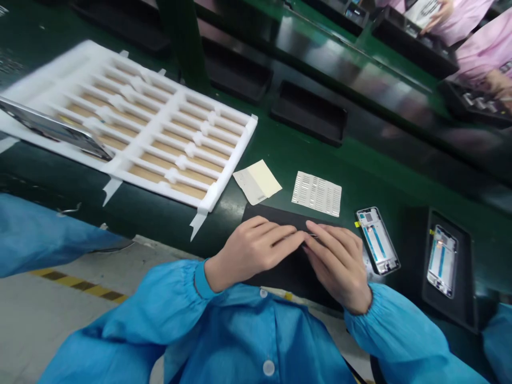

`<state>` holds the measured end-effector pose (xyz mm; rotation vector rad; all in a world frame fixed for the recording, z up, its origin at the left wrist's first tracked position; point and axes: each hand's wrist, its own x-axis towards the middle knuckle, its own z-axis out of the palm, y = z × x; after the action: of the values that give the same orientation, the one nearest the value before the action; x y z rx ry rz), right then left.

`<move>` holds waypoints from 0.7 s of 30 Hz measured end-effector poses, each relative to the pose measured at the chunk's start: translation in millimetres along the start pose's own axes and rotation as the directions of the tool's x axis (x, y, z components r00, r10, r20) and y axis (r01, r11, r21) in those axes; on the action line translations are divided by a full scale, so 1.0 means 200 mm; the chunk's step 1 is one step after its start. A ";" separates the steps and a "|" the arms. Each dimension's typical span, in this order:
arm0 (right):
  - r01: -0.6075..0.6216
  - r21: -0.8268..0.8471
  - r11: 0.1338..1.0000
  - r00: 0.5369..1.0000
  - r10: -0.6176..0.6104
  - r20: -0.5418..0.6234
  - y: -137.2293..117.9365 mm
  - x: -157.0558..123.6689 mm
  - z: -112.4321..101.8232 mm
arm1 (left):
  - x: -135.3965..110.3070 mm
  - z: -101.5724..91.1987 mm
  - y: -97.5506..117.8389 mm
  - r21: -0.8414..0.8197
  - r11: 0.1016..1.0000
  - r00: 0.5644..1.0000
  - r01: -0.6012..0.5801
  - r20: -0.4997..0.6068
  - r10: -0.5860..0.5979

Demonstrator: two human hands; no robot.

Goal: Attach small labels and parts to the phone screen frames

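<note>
My left hand (pixel 254 248) and my right hand (pixel 338 261) meet over a black mat (pixel 276 216) at the near edge of the green bench. The fingers of both are pressed together around a small thin thing at their tips, too small to name. A phone frame (pixel 378 240) with blue strips lies just right of my right hand. A white label sheet (pixel 317 193) and a pale yellow and white sheet (pixel 257 181) lie just beyond the mat.
A white foam slotted tray (pixel 132 125) sits at the left, with a dark phone panel (pixel 52 128) held over it at the far left edge. A second phone frame (pixel 441 260) rests in a black tray (pixel 464 288) at right. Black trays (pixel 308 112) ride the conveyor; people in pink work beyond.
</note>
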<state>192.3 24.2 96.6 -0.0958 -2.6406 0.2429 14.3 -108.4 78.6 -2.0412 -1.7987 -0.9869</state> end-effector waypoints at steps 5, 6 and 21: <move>-0.346 0.358 0.867 0.927 0.376 -0.015 0.04 0.18 -0.06 | 0.00 0.02 -0.04 0.049 0.994 0.992 -0.097 -0.075 0.100; -0.357 0.390 0.849 0.916 0.400 -0.034 0.06 0.24 -0.05 | 0.00 0.01 -0.04 0.045 0.993 0.992 -0.106 -0.066 0.108; -0.049 0.332 0.942 0.811 -0.157 0.564 0.25 0.61 0.44 | -0.11 -0.03 -0.30 -0.524 0.637 0.817 0.565 0.462 -0.344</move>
<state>44.0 73.5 67.8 0.2049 -3.1533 0.8145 -44.5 -115.9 54.2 -2.2415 -2.5203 -1.7121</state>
